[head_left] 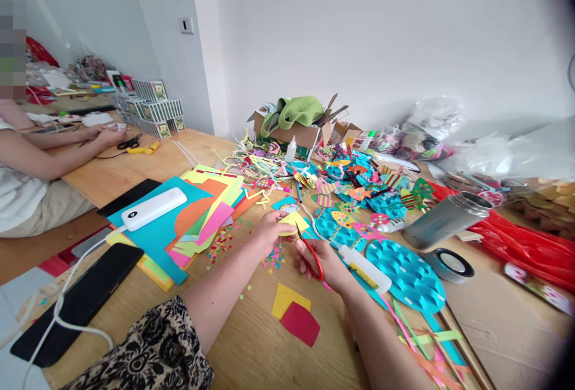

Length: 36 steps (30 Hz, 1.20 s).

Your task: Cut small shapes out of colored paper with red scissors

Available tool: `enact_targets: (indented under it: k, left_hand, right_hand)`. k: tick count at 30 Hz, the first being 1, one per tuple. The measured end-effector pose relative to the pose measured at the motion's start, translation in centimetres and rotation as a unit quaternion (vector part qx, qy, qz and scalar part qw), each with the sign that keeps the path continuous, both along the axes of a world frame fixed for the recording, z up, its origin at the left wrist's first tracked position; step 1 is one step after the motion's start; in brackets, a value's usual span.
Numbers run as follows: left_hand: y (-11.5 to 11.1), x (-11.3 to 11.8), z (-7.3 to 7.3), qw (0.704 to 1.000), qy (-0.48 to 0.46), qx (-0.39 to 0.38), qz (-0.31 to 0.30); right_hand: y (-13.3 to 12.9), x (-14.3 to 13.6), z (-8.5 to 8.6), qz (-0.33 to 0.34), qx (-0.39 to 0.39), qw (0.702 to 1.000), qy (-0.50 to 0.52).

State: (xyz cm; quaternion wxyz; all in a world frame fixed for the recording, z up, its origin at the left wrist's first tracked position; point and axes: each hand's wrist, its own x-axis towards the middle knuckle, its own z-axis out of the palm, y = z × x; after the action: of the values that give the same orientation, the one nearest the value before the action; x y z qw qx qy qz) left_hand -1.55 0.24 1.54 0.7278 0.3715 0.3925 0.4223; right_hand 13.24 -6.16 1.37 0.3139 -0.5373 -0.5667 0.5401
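Note:
Near the middle of the table, my left hand (270,229) pinches a small yellow paper piece (294,222). My right hand (318,261) holds red-handled scissors (318,269), whose dark blades meet the paper's right side. Below the hands lie a yellow paper square (284,298) with a curved outline on it and a red paper piece (302,324) overlapping it. Tiny coloured paper scraps (221,245) are scattered to the left of my left hand and beneath both hands.
Coloured sheets (166,222) bear a white power bank (154,208); a black phone (81,300) lies nearer. Right: glue bottle (366,270), blue paper disc (404,273), steel flask (447,219). Paper fish (359,193) and a cardboard box (308,136) stand behind. Another person's hands (108,134) are far left.

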Motion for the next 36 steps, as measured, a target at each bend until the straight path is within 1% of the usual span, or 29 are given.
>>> enact_targets:
  k: [11,16,20,24,29,36]
  left_hand:
    - [0.0,0.0,0.0,1.0,-0.002,-0.003,0.023]
    - [0.1,-0.1,-0.1,1.0,-0.013,0.001,0.018]
    - [0.2,-0.2,-0.1,1.0,-0.004,0.005,0.013]
    - [0.0,-0.2,0.3,1.0,0.008,-0.001,-0.001]
    - [-0.2,-0.2,0.8,1.0,0.023,-0.008,-0.004]
    - [-0.2,-0.4,1.0,0.999,0.037,-0.011,-0.004]
  right_hand:
    - [-0.1,0.0,0.0,-0.005,-0.003,1.0,-0.003]
    - [-0.1,0.0,-0.1,-0.003,-0.003,1.0,-0.003]
    - [-0.1,0.0,0.0,-0.002,-0.007,1.0,-0.006]
    - [-0.2,-0.1,0.2,0.005,-0.012,1.0,-0.003]
    - [-0.3,-0.1,0.4,0.003,-0.019,1.0,-0.001]
    - [-0.2,0.0,0.4,0.01,-0.015,1.0,-0.013]
